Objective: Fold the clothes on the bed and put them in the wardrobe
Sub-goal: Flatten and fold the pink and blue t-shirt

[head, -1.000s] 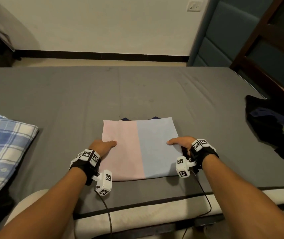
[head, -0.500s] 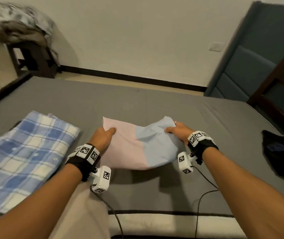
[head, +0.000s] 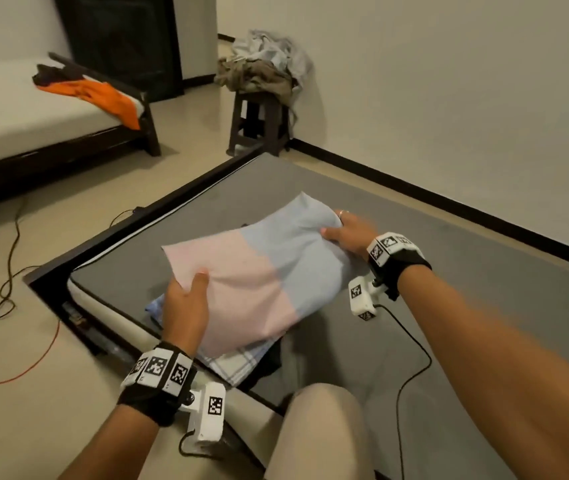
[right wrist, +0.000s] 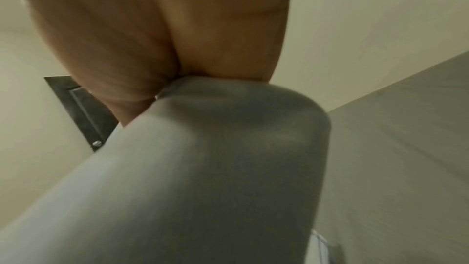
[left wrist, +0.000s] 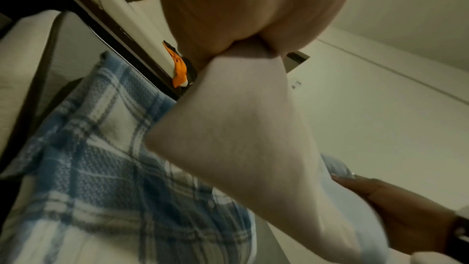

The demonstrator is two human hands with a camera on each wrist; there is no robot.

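Head view: both hands' grip pinches a folded half-pink, half-blue shirt [head: 262, 278], left hand [head: 186, 306] and right hand [head: 352, 233].

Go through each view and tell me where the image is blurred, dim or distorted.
Head view: dim warm room light, wide-angle bending of the bed edge, slight motion blur on the left hand; the pink and blue folded shirt reads clearly. Left wrist view: palm close and soft, the plaid shirt sharper but smeared low down. Right wrist view: heavy blur, fabric featureless grey.
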